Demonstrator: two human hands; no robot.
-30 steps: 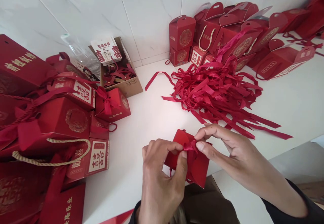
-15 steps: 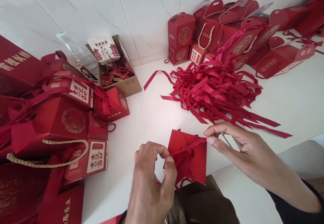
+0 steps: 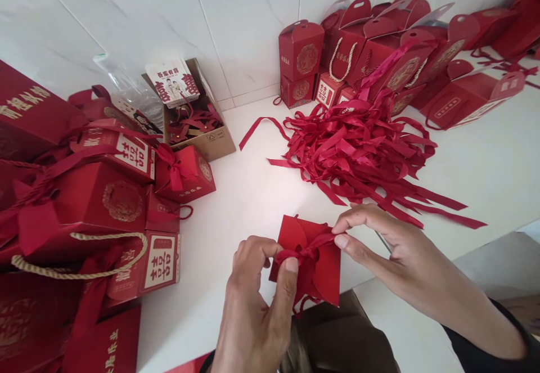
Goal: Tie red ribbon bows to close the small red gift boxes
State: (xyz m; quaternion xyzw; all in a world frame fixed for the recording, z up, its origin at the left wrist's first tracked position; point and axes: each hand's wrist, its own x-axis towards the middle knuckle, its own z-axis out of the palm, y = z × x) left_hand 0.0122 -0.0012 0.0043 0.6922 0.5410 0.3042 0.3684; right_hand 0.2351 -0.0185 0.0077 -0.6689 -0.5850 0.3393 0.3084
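Note:
A small red gift box (image 3: pixel 330 274) sits at the table's near edge, its curved top flaps folded together. Red ribbon (image 3: pixel 311 247) passes through the holes in the flaps and is knotted in a bow on top. My left hand (image 3: pixel 261 294) pinches the bow's left loop between thumb and index finger. On the other side, my right hand (image 3: pixel 383 243) pinches the right part of the bow the same way. The ribbon's lower end hangs over the front flap, partly hidden by my left thumb.
A heap of loose red ribbons (image 3: pixel 358 142) lies beyond my right hand. Finished red boxes (image 3: pixel 122 198) are stacked at the left, beside a cardboard carton (image 3: pixel 217 142) with cards on it. More red boxes (image 3: pixel 306 52) stand along the tiled wall (image 3: pixel 253 24).
My left thumb and finger have closed on the bow's left loop, and my right hand has shifted slightly left. The box has moved a little left too.

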